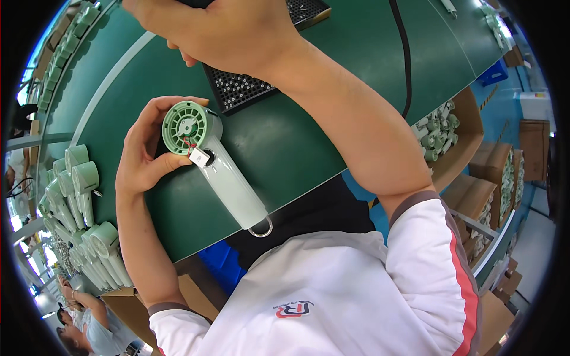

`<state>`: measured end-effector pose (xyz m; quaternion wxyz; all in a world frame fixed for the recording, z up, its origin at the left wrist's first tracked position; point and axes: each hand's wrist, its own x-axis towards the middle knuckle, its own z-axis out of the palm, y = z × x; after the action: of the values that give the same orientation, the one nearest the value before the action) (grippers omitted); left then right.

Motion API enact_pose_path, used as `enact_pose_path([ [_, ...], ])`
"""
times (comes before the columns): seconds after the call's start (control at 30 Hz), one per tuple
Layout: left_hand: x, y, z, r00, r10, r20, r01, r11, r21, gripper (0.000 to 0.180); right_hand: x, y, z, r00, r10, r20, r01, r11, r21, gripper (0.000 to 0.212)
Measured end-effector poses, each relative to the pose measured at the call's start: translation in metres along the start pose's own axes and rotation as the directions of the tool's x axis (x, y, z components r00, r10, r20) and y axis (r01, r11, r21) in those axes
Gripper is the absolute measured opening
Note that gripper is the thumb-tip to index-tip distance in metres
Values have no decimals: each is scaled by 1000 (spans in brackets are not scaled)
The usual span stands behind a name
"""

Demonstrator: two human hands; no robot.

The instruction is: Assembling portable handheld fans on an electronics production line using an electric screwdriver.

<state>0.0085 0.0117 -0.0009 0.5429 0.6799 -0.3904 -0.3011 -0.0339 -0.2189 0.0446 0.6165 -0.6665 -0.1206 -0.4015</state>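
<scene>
My left hand (142, 145) wraps round the head of a pale green handheld fan (234, 184). The fan lies slanted, its handle pointing toward me and a metal loop (262, 228) at the handle's end. Its round slatted housing (184, 127) faces up, with red wires and a small white tag or connector (199, 156) below it. My right hand (231, 38) is at the top edge above a black tray (237, 89) of small screws, its fingers curled. A dark object shows at that hand, mostly cut off by the picture's edge, so I cannot make out what it is.
Several pale green fans (74, 178) stand bunched at the left of the green table (309, 142). More line the far left edge. A black cable (405, 59) crosses the table at right. Cardboard boxes (475, 124) of parts stand beyond the right edge. Another person (98, 323) is at lower left.
</scene>
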Motion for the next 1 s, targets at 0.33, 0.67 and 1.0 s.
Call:
enact_pose_path([
  [0.33,-1,-6,-7,995,75,69,-77,997,19,82,-1,0,7,998,34,-44,-32,998,45,26],
  [0.67,-3,-11,-10,984,181,9,-180,973,148,73,3,-24,8,972,233,-24,-227,961,160,27],
  [1.0,-1,-8,-11,962,262,75,-271,951,150,68,-9,-94,49,822,550,-149,-519,831,201,44],
])
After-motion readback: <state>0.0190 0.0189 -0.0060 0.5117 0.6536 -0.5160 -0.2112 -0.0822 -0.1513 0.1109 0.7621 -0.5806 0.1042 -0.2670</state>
